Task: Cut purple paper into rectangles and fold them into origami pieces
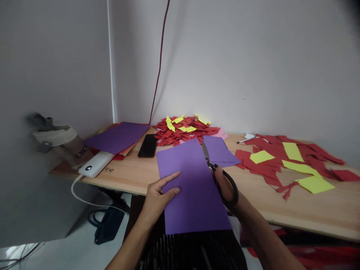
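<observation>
A large sheet of purple paper [188, 195] slants over the table's front edge, its lower end above my lap. My left hand [159, 193] grips it by the left edge, with thumb and forefinger lying on top and the other fingers hidden beneath. In my right hand [225, 183] is a pair of black-handled scissors [206, 153], the blades pointing away from me along the sheet's right edge near its top corner. Just beyond the blades, more purple paper [218, 148] lies on the table.
Red and yellow paper scraps form a heap [191, 129] by the wall. Other red pieces [261, 168] spread rightward near a pen [246, 140]. Leftward are a black phone [147, 145], a white power bank [95, 165] with a cable, stacked coloured sheets [120, 135] and a lidded cup [67, 142].
</observation>
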Available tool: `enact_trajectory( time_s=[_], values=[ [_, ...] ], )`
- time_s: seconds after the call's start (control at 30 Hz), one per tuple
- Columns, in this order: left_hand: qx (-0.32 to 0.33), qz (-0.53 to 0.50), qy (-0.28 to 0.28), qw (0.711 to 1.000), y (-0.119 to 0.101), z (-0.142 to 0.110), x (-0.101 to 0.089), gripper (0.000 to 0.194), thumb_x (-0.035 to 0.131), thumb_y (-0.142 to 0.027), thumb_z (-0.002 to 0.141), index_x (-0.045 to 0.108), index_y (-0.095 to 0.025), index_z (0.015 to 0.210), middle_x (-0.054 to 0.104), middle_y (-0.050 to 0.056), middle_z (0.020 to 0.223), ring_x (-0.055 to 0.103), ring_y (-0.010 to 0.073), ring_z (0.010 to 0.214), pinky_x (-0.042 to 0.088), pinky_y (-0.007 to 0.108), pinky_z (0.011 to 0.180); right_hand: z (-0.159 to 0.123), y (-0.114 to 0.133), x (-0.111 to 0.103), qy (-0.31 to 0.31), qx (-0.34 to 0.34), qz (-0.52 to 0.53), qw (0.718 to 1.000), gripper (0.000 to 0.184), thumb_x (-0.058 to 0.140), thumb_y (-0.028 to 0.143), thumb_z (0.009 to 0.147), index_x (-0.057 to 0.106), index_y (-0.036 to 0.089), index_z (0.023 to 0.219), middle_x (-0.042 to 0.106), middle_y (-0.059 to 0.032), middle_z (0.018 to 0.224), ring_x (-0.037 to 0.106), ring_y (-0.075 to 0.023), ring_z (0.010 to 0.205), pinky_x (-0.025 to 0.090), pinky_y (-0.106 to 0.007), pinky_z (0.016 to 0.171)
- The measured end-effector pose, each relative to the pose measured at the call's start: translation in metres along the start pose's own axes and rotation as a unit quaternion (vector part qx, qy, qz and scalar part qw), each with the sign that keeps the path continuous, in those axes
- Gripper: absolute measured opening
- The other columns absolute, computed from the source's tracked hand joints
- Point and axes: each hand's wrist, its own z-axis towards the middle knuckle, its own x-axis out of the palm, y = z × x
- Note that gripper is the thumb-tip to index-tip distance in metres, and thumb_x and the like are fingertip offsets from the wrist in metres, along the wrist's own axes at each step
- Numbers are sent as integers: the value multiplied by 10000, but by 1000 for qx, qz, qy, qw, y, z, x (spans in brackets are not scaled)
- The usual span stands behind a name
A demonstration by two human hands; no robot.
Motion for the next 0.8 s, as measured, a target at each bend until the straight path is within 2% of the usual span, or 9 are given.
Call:
enact_trajectory(
  time_s=[0.13, 0.27, 0.4, 0.57, 0.8],
  values=[
    [9, 13, 0, 1000, -1, 0, 0, 441, 786, -350, 722, 722, -251, 1146, 709, 62, 1194, 651, 260, 1132, 496, 393, 1017, 3, 5, 0, 47, -14, 10, 999, 719, 196, 693, 940, 682, 195, 1123, 722, -87, 1019, 655, -247, 966, 507, -360, 899],
    [9, 18, -3, 1000, 0, 0, 0, 443, 783, -350, 725, 720, -244, 1151, 714, 70, 1183, 643, 264, 1146, 471, 415, 1046, 1, 17, 1, 49, -4, -12, 999, 630, 267, 661, 952, 687, 210, 1084, 723, -72, 995, 651, -238, 947, 525, -317, 787],
    [12, 12, -5, 1000, 0, 0, 1, 447, 781, -350, 725, 719, -233, 1152, 701, 78, 1208, 639, 267, 1154, 483, 415, 1033, 1, 23, 3, 46, 3, 19, 999, 616, 292, 643, 959, 701, 185, 989, 719, -69, 916, 653, -218, 830, 497, -285, 656],
    [4, 7, -4, 1000, -2, -1, 1, 464, 784, -364, 723, 714, -227, 1161, 703, 83, 1203, 642, 273, 1147, 491, 426, 1024, 1, 18, 5, 14, 25, 56, 998, 599, 323, 635, 957, 693, 163, 962, 704, -69, 856, 634, -196, 715, 473, -288, 625],
    [-2, 6, -4, 1000, -1, -1, 1, 472, 782, -365, 727, 708, -238, 1176, 708, 79, 1194, 665, 269, 1103, 514, 409, 993, 2, 16, 8, -14, 28, 14, 999, 655, 305, 692, 926, 698, 168, 929, 690, -64, 771, 607, -203, 659, 463, -299, 573]
  ],
)
